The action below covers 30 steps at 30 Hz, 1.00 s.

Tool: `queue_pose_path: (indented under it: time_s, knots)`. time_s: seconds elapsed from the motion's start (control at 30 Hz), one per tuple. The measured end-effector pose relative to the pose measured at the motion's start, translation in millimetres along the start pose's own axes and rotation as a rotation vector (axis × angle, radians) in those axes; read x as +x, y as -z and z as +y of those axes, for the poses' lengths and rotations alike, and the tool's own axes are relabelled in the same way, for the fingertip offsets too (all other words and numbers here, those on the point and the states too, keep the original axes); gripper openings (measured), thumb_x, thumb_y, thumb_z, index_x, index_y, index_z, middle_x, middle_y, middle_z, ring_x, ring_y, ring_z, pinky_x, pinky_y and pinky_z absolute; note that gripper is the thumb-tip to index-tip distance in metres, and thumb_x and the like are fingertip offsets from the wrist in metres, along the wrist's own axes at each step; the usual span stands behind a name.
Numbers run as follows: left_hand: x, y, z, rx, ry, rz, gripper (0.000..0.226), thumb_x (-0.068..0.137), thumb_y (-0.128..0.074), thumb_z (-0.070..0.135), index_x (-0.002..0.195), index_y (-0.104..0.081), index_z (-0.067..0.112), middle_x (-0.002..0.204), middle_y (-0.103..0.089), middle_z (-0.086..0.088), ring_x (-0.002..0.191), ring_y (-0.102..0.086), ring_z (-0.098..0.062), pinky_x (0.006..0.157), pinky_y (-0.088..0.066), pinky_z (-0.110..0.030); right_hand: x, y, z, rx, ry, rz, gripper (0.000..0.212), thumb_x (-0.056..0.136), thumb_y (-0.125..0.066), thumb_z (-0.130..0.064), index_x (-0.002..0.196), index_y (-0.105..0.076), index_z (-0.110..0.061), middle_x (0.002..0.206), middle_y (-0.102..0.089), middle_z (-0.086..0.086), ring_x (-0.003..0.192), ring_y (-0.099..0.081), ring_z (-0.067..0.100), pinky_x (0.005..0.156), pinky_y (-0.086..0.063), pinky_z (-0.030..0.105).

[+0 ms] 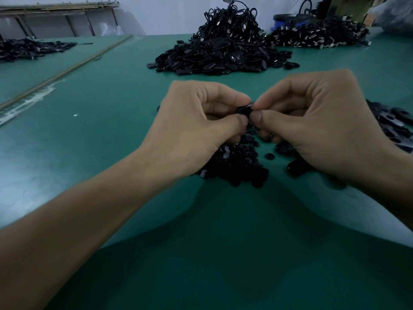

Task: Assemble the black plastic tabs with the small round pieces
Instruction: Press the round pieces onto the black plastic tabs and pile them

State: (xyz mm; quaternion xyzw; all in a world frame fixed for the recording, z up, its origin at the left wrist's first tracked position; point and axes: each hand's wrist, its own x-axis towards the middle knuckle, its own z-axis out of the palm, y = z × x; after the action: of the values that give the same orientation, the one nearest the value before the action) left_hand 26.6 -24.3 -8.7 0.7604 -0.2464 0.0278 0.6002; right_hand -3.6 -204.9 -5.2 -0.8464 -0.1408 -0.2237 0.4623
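one view only, worn on the head, wide-angle, facing forward and down over a flat green table mat [93, 139]. it's close in: two bare forearms run up from the bottom corners, and the left hand [196, 124] and right hand [312, 121] meet at mid-frame, pinching a small black plastic tab [244, 109] between them. farther out, a big heap of black plastic tabs [221, 57] sits top centre, with a pale wall [167, 14] along the upper edge.
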Motion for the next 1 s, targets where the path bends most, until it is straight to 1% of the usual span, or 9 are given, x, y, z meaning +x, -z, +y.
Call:
queue_pose_path:
  time_s: [0.13,0.23,0.33,0.5,0.6,0.73,0.87,0.93,1.0]
  knots:
    - [-2,-3,0,0.120,-0.079,0.015,0.024,0.079,-0.074,0.007,0.093,-0.075,0.026,0.082,-0.078,0.005,0.075,-0.075,-0.013,0.076,-0.063,-0.035,0,-1,-1,-0.049,0.016,0.016,0.015,0.081,-0.081,-0.016,0.076,-0.071,-0.026,0.066,-0.073,-0.009,0.058,-0.070,0.006,0.058,-0.057,0.026]
    - [-4,-6,1,0.244,-0.170,0.044,0.027,0.082,-0.070,0.001,0.093,-0.074,0.026,0.080,-0.076,0.010,0.073,-0.073,-0.002,0.074,-0.060,-0.023,-1,-4,-1,-0.037,0.018,0.020,0.021,0.081,-0.080,-0.015,0.077,-0.064,-0.028,0.066,-0.072,-0.008,0.056,-0.069,0.006,0.056,-0.054,0.028]
    - [-6,-7,1,0.319,-0.226,0.064,0.025,0.084,-0.070,0.003,0.101,-0.075,0.020,0.080,-0.074,0.013,0.072,-0.070,0.004,0.070,-0.054,-0.012,-3,-6,-1,-0.029,0.020,0.023,0.027,0.083,-0.077,-0.013,0.082,-0.057,-0.031,0.069,-0.073,-0.010,0.059,-0.071,0.009,0.059,-0.059,0.036]
    - [-5,-2,1,0.505,-0.297,0.100,0.017,0.085,-0.073,0.008,0.099,-0.075,0.018,0.075,-0.066,0.023,0.074,-0.065,0.007,0.067,-0.046,-0.003,-6,-8,-3,-0.049,0.057,-0.078,0.024,0.090,-0.066,-0.009,0.094,-0.055,-0.030,0.075,-0.075,-0.015,0.066,-0.072,0.006,0.063,-0.061,0.030]
    - [-3,2,-1,0.569,-0.307,0.080,0.017,0.086,-0.072,0.011,0.101,-0.076,0.017,0.074,-0.071,0.012,0.074,-0.066,-0.003,0.068,-0.050,-0.014,-5,-9,-3,-0.052,0.050,-0.140,0.025,0.091,-0.064,-0.005,0.097,-0.055,-0.028,0.076,-0.075,-0.014,0.069,-0.073,0.008,0.067,-0.061,0.033]
    - [-2,3,-5,0.556,-0.275,0.035,0.017,0.086,-0.071,0.010,0.101,-0.075,0.018,0.075,-0.074,0.006,0.070,-0.068,-0.007,0.070,-0.054,-0.028,-2,-7,-1,-0.127,0.044,-0.129,0.016,0.093,-0.066,-0.013,0.091,-0.059,-0.028,0.069,-0.073,-0.016,0.062,-0.070,0.004,0.059,-0.055,0.021]
    - [0,3,-7,0.363,-0.156,-0.010,0.016,0.085,-0.074,0.008,0.096,-0.072,0.021,0.076,-0.075,0.007,0.067,-0.071,-0.006,0.072,-0.060,-0.032,0,-4,2,-0.203,0.047,-0.071,0.011,0.088,-0.072,-0.024,0.091,-0.066,-0.032,0.078,-0.069,-0.021,0.063,-0.063,0.000,0.057,-0.047,0.012]
    - [2,4,-7,0.228,-0.088,-0.037,0.018,0.084,-0.074,0.008,0.092,-0.068,0.023,0.076,-0.076,0.006,0.062,-0.070,-0.009,0.068,-0.062,-0.034,2,-3,5,-0.169,0.024,-0.094,0.011,0.087,-0.073,-0.023,0.090,-0.070,-0.033,0.080,-0.070,-0.022,0.067,-0.064,-0.004,0.062,-0.048,0.009]
    - [4,5,-7,0.139,-0.034,-0.053,0.020,0.084,-0.074,0.006,0.090,-0.065,0.023,0.075,-0.076,0.003,0.060,-0.068,-0.013,0.068,-0.061,-0.036,3,-1,6,-0.101,-0.015,-0.126,0.010,0.086,-0.074,-0.023,0.087,-0.072,-0.032,0.080,-0.073,-0.019,0.071,-0.068,-0.004,0.067,-0.051,0.011]
